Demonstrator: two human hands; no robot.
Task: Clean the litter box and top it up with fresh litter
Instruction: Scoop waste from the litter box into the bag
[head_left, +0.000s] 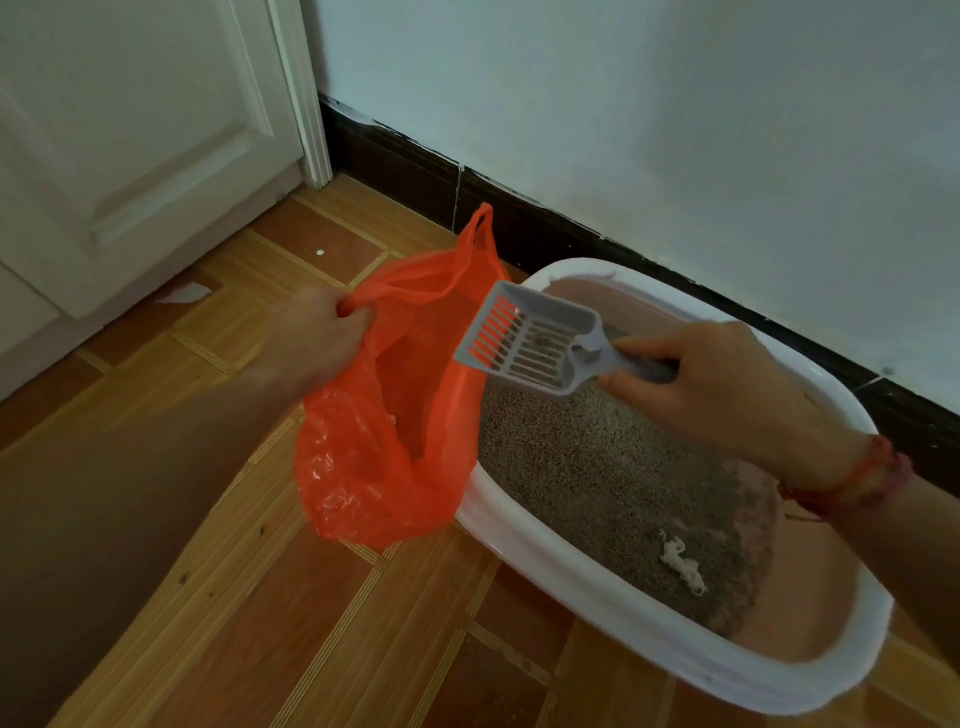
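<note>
While the left hand is pinching the rim of the orange bag open beside the litter box, the right hand is gripping the grey scoop handle, its slotted head hanging over the bag's mouth.

Glossy crinkled plastic bag, grainy litter.

The left hand grips the rim of an orange plastic bag, holding it open beside the white litter box. The right hand holds a grey slotted scoop over the bag's mouth, seemingly carrying a few litter grains.
</note>
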